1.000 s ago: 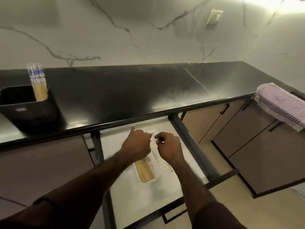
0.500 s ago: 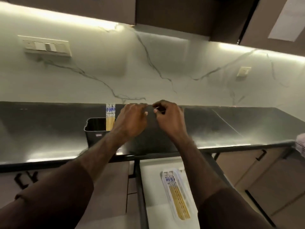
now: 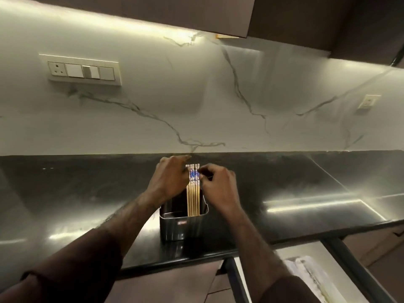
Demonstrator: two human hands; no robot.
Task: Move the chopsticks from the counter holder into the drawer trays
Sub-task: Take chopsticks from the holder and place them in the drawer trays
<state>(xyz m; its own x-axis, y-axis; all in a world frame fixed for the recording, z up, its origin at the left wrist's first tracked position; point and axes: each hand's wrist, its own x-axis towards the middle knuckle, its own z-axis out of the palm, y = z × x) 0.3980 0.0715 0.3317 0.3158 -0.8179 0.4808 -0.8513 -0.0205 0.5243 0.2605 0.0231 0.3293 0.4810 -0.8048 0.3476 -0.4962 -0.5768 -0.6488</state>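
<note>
A black holder [image 3: 183, 226] stands on the dark counter near its front edge. Several wooden chopsticks [image 3: 193, 197] with blue and white tops stand upright in its right side. My left hand [image 3: 169, 179] touches the chopstick tops from the left, fingers curled around them. My right hand [image 3: 217, 184] pinches the tops from the right. At the lower right the drawer [image 3: 284, 254] is open, and a white tray [image 3: 310, 274] inside it shows only in part; my right arm hides some of it.
The black counter [image 3: 87, 204] runs left to right under a white marbled wall. A switch plate [image 3: 82, 72] sits on the wall at the left, a small socket [image 3: 369, 101] at the right. Dark cabinets hang overhead.
Both hands rose from the drawer tray to the counter, then moved to the holder. They have closed on the chopstick tops. My view swung up and left.
</note>
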